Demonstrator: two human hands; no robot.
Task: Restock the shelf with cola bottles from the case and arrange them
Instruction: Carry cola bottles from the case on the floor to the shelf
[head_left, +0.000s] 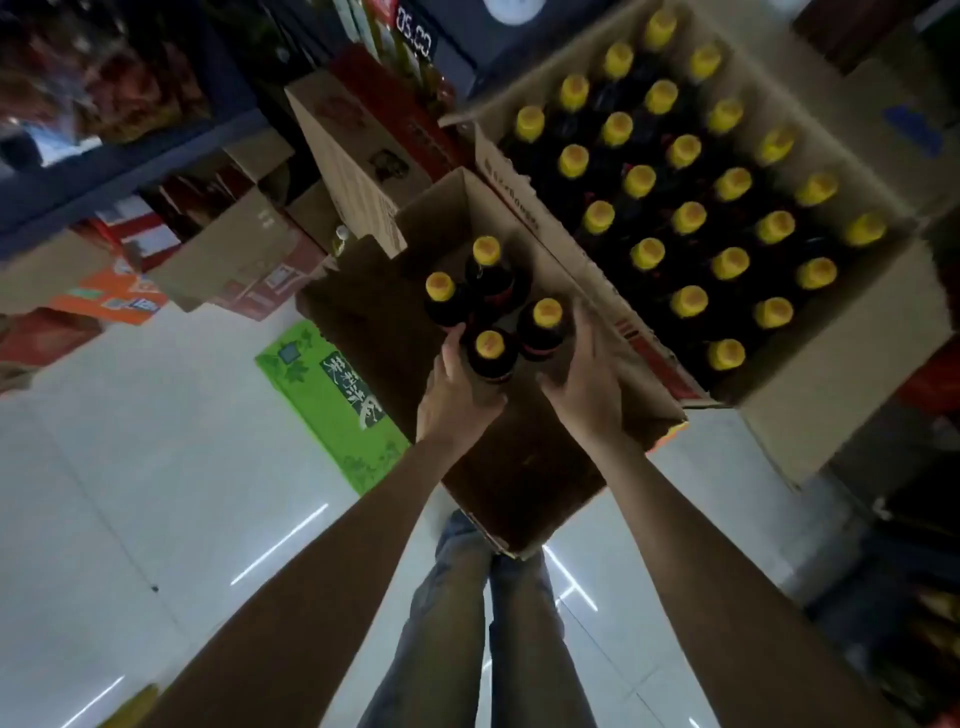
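Yellow-capped cola bottles (491, 306), four of them, stand clustered in the nearly empty case (431, 218). Our left hand (457, 389) and right hand (584, 384) cup the cluster from both sides; we should squeeze evenly and lift straight.

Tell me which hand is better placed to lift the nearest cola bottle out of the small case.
Left. The left hand already wraps the nearest cola bottle, fingers curled round its body. The right hand cups the neighbouring bottle on the case's right side, so it would have to let go first.
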